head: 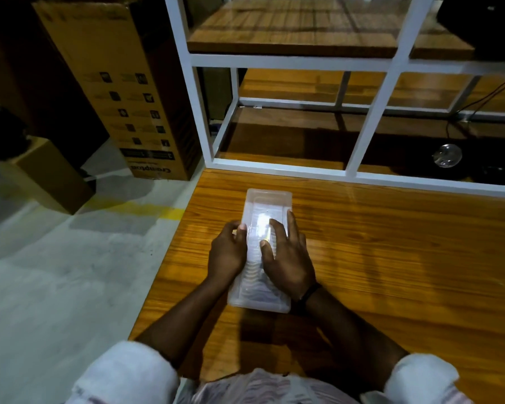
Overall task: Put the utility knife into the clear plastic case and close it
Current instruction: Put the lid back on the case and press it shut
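On the case lid, right hand (286, 258) fingers spread flat, pressing; left hand (227, 252) curled against the left edge. Clear plastic case (267, 199) lies on wooden table (391, 243). Utility knife not discernible through glare, presumably inside. Step: closing. Next: press until latched.

Dim room: wooden table (391, 258), white-framed shelving (370, 123), cardboard boxes (111, 91), grey floor (56, 272).

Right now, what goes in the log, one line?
stage: closing | clear plastic case: on table | left hand: on edge | right hand: pressing lid | knife: unclear
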### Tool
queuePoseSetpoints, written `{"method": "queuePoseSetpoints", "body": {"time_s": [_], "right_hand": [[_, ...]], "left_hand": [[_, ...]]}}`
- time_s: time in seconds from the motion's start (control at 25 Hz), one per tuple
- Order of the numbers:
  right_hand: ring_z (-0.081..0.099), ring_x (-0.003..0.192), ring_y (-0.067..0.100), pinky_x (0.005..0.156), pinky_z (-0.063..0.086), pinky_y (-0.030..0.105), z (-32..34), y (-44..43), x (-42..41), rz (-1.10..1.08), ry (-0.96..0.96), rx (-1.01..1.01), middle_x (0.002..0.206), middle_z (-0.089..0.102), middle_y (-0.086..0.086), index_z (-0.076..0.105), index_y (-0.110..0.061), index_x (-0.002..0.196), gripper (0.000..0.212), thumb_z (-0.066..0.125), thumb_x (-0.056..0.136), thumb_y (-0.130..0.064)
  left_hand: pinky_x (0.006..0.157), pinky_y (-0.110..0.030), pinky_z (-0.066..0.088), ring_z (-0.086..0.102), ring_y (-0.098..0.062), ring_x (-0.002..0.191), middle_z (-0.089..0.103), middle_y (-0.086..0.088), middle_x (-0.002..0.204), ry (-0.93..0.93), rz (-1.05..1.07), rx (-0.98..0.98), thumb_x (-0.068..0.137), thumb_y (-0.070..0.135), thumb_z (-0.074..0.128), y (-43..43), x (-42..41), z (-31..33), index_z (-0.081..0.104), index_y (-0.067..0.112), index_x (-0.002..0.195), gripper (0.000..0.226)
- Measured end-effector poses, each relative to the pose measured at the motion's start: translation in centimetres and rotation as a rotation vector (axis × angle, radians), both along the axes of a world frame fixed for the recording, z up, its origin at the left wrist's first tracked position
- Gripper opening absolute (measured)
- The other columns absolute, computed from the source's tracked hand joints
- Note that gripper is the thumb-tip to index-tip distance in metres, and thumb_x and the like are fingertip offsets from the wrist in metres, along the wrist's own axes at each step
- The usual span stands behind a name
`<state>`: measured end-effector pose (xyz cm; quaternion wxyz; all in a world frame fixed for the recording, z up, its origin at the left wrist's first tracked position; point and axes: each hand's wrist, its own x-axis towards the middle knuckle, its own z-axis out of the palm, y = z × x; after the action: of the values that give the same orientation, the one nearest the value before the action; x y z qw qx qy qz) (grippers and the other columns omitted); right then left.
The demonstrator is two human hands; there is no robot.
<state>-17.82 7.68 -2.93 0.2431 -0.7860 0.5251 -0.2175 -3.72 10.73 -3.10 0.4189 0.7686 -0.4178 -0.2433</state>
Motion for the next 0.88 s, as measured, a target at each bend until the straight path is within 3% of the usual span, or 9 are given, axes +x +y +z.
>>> {"method": "queuePoseSetpoints", "body": {"time_s": [0.08, 0.2, 0.32, 0.44, 0.6, 0.72, 0.88], "right_hand": [[0.037, 0.136, 0.035, 0.108, 0.04, 0.041, -0.3, 0.1, 0.0, -0.062, -0.062, 0.004, 0.162, 0.018, 0.012, 0.037, -0.022, 0.149, 0.06, 0.054, 0.095, -0.043], [0.056, 0.121, 0.03, 0.094, 0.049, 0.033, -0.9, 0.0, -0.3, -0.214, -0.302, 0.098, 0.144, 0.044, 0.012, 0.035, -0.024, 0.147, 0.062, 0.061, 0.094, -0.041], [0.066, 0.112, 0.029, 0.089, 0.058, 0.045, -1.1, 0.2, -0.1, -0.247, -0.432, 0.126, 0.132, 0.064, 0.007, 0.033, -0.032, 0.142, 0.049, 0.054, 0.098, -0.038], [0.069, 0.104, 0.028, 0.083, 0.058, 0.042, -0.7, 0.3, -0.2, -0.246, -0.439, 0.1, 0.122, 0.067, 0.001, 0.034, -0.025, 0.141, 0.046, 0.054, 0.1, -0.033], [0.072, 0.095, 0.024, 0.078, 0.061, 0.043, -0.6, 0.4, -0.2, -0.248, -0.422, 0.115, 0.119, 0.07, 0.003, 0.034, -0.027, 0.139, 0.045, 0.054, 0.1, -0.035], [0.073, 0.093, 0.019, 0.076, 0.063, 0.042, -0.4, 0.5, 0.0, -0.316, -0.445, 0.162, 0.119, 0.071, 0.001, 0.032, -0.034, 0.139, 0.049, 0.056, 0.097, -0.041], [0.071, 0.08, 0.015, 0.069, 0.061, 0.038, 0.0, 0.7, 0.2, -0.399, -0.455, 0.189, 0.096, 0.066, -0.008, 0.031, -0.035, 0.141, 0.056, 0.06, 0.094, -0.045]], "left_hand": [[0.058, -0.021, 0.039, 0.066, -0.017, 0.086, 0.075, -0.004, 0.104, 0.008, -0.004, 0.012, 0.109, 0.041, 0.044, 0.6, -0.1, 0.1, 0.064, 0.016, 0.125, 0.035], [0.06, -0.028, 0.039, 0.066, -0.021, 0.08, 0.07, -0.001, 0.093, 0.044, 0.014, 0.059, 0.109, 0.043, 0.043, 0.0, -0.4, 0.5, 0.056, 0.016, 0.121, 0.033], [0.056, -0.029, 0.036, 0.058, -0.014, 0.072, 0.062, 0.005, 0.083, 0.094, 0.022, 0.128, 0.109, 0.047, 0.039, -0.3, -0.5, 0.3, 0.052, 0.016, 0.109, 0.033], [0.058, -0.028, 0.038, 0.058, -0.016, 0.076, 0.061, 0.005, 0.082, 0.139, -0.001, 0.139, 0.109, 0.049, 0.038, -0.5, -0.3, 0.1, 0.054, 0.012, 0.103, 0.041], [0.064, -0.027, 0.046, 0.064, -0.012, 0.083, 0.068, 0.002, 0.094, 0.273, -0.032, 0.104, 0.109, 0.046, 0.04, -0.3, -0.1, 0.0, 0.064, 0.012, 0.11, 0.042], [0.063, -0.028, 0.043, 0.061, -0.016, 0.08, 0.066, 0.0, 0.091, 0.225, -0.078, 0.113, 0.108, 0.048, 0.04, -0.1, 0.5, 0.3, 0.065, 0.009, 0.106, 0.046], [0.064, -0.03, 0.042, 0.06, -0.016, 0.076, 0.065, 0.003, 0.082, 0.132, -0.117, 0.103, 0.108, 0.049, 0.041, -0.1, 1.5, 0.1, 0.065, 0.008, 0.094, 0.05]]}}
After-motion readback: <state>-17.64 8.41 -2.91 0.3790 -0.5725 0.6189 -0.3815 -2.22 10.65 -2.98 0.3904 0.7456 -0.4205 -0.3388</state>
